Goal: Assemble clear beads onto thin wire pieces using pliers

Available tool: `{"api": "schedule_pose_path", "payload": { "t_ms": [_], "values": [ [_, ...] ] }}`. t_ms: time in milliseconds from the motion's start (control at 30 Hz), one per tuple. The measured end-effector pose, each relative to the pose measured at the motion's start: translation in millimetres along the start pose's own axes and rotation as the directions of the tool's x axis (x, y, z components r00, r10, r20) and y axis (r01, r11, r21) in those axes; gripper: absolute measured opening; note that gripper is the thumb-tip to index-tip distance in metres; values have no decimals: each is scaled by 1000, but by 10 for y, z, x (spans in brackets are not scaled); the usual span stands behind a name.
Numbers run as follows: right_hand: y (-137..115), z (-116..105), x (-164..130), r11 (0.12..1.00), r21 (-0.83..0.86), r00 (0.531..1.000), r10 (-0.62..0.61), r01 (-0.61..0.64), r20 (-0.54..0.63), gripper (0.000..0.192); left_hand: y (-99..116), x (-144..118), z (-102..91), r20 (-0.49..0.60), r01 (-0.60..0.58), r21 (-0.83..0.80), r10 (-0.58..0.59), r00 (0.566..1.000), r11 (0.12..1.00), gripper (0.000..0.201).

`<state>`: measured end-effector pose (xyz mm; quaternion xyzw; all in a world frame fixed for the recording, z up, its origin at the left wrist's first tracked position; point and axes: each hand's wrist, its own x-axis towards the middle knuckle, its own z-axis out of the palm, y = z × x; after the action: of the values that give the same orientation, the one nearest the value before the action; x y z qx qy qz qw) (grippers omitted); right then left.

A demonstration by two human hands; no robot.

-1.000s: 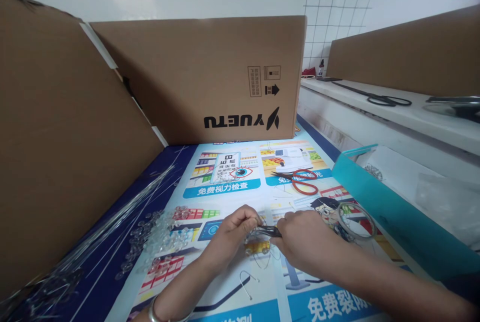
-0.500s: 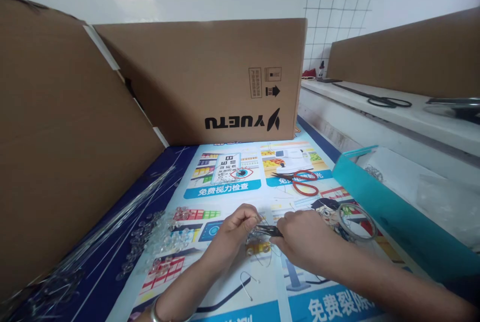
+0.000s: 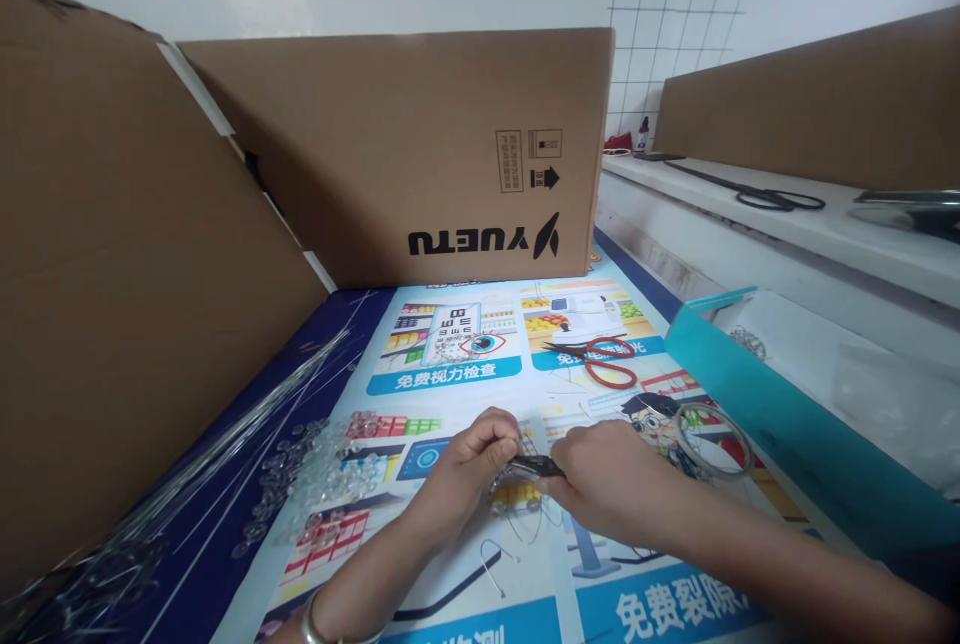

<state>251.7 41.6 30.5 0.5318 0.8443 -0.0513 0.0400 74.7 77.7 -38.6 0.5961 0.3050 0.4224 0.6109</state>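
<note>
My left hand (image 3: pixel 469 464) pinches a small wire and bead piece (image 3: pixel 517 496) just above the printed poster (image 3: pixel 465 374) on the table. My right hand (image 3: pixel 607 479) grips dark pliers (image 3: pixel 534 466), whose tip points left and meets the wire at my left fingertips. Both hands are close together at the poster's middle. A bent wire hook (image 3: pixel 491 564) lies near my left wrist. What the pliers' jaws clamp is hidden by my fingers.
Clear beads (image 3: pixel 322 474) and long thin wires (image 3: pixel 225 434) lie to the left. Red-handled scissors (image 3: pixel 600 359) and a tape ring (image 3: pixel 712 439) sit to the right, beside a teal box (image 3: pixel 787 434). Cardboard boxes (image 3: pixel 420 154) wall the back and left.
My hands stay in almost the same spot. The pliers' tip has shifted slightly, and my left fingers have closed a little tighter on the wire piece.
</note>
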Motion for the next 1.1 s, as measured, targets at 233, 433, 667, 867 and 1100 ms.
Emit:
{"api": "schedule_pose_path", "payload": {
  "t_ms": [233, 433, 667, 867, 1100],
  "values": [
    [8, 32, 25, 1000, 5, 1000, 3, -3, 15, 43, 5, 0, 10, 6, -13, 52, 13, 1000, 999, 15],
    [142, -44, 26, 1000, 2, 998, -23, 23, 61, 45, 11, 11, -17, -75, 35, 103, -27, 997, 994, 17],
    [375, -193, -16, 999, -33, 999, -2, 4, 49, 48, 14, 40, -56, -175, 60, 70, -47, 983, 996, 16],
    [308, -111, 6, 999, -40, 998, 1, 2, 65, 47, -9, 21, -15, -211, 79, -6, -79, 974, 997, 15],
    [354, -145, -9, 1000, 10, 997, -13, 12, 71, 43, 28, 5, 24, -226, 89, -98, -109, 968, 991, 17]
  ]
}}
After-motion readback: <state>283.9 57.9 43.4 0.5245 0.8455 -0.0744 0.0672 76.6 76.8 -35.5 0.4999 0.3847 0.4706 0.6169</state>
